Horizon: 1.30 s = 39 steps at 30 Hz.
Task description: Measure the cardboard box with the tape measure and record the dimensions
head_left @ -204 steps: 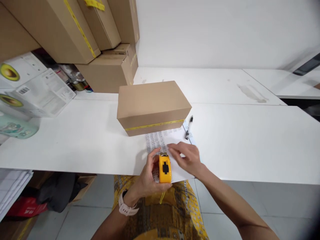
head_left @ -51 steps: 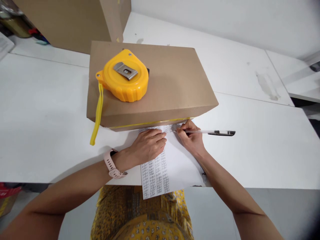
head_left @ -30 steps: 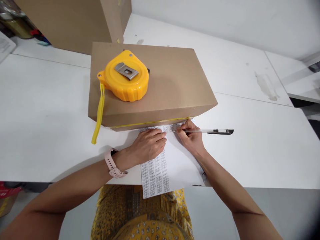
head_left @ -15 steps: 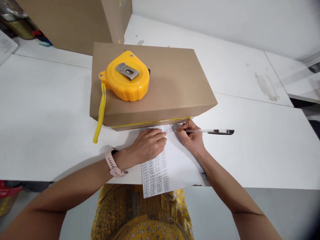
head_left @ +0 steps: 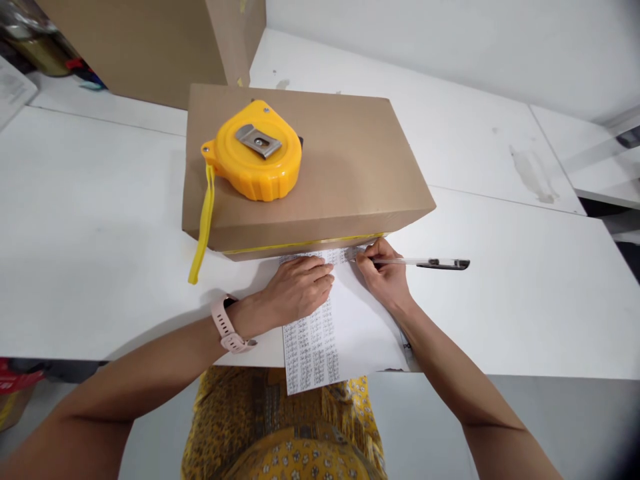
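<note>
Pinches a clear plastic pen with a black cap [head_left: 425,263] in the fingers of the right hand [head_left: 385,280], close to the tip, barrel pointing out to the right. Sets the tip on a white printed paper sheet [head_left: 360,327], right at the near edge of a brown cardboard box [head_left: 350,160]. Presses the left hand [head_left: 300,290] flat on the sheet just beside the pen tip, fingers together, gripping nothing. Has a yellow tape measure [head_left: 253,150] resting atop the box, on a white tabletop [head_left: 500,300].

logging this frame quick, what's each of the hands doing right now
Left hand: open, resting flat on the paper sheet.
Right hand: closed on the pen, tip at the sheet.
</note>
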### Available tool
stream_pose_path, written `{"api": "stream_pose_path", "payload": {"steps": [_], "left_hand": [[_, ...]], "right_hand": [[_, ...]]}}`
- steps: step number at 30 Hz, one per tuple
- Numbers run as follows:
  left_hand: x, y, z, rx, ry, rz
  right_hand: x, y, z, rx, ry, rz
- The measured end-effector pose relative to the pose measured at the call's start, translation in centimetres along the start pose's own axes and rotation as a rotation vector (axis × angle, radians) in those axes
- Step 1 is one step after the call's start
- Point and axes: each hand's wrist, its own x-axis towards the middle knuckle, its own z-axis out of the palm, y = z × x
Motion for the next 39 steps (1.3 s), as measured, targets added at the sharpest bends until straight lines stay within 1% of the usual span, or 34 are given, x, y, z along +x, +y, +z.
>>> {"api": "stream_pose_path", "payload": {"steps": [4, 8, 13, 20, 22, 24, 25, 27, 29, 30, 31, 33, 35, 37, 39], "left_hand": [[0.0, 0.0, 0.0, 0.005, 0.029, 0.002], [0.1, 0.0, 0.0, 0.016, 0.013, 0.004], [0.1, 0.1, -0.1, 0.027, 0.035, 0.0], [-0.1, 0.0, 0.0, 0.026, -0.005, -0.006], [-0.2, 0.0, 0.0, 0.02, -0.016, -0.01], [-0.3, -0.1, 0.0, 0.006, -0.024, -0.02], [-0.3, -0.1, 0.0, -0.002, -0.023, -0.023], [-0.3, -0.2, 0.0, -0.01, -0.014, -0.022], [-0.3, -0.3, 0.1, -0.011, -0.009, -0.012], [-0.2, -0.4, 0.1, -0.013, -0.009, -0.01], [-0.1, -0.4, 0.2, -0.016, -0.006, -0.009], [0.1, -0.4, 0.0, -0.03, 0.028, 0.001], [0.3, -0.1, -0.7, -0.034, 0.122, 0.034], [0.4, 0.4, -2.2, 0.019, 0.248, 0.079], [0.5, 0.8, -4.4, 0.133, 0.369, 0.093]], "right_hand": [[0.1, 0.1, 0.0, 0.013, 0.015, -0.006], [0.0, 0.0, 0.0, -0.028, 0.016, -0.002], [0.0, 0.0, -0.1, -0.031, 0.015, -0.016], [-0.1, 0.3, 0.2, -0.016, 0.02, -0.016], [0.0, 0.2, -0.1, -0.015, 0.031, -0.036], [0.3, 0.0, -1.0, 0.022, 0.089, -0.085], [0.5, -0.1, -1.7, 0.04, 0.149, -0.116], [1.0, -0.2, -3.6, 0.016, 0.324, -0.168], [1.6, -0.1, -5.6, -0.123, 0.47, -0.183], [1.9, 0.2, -6.5, -0.225, 0.484, -0.187], [2.1, 0.6, -7.2, -0.334, 0.454, -0.194], [2.5, 1.6, -7.9, -0.545, 0.316, -0.216], [2.7, 2.6, -8.0, -0.716, 0.187, -0.226], [2.7, 3.3, -7.7, -0.816, 0.134, -0.212], [2.6, 3.6, -7.4, -0.836, 0.142, -0.189]]}}
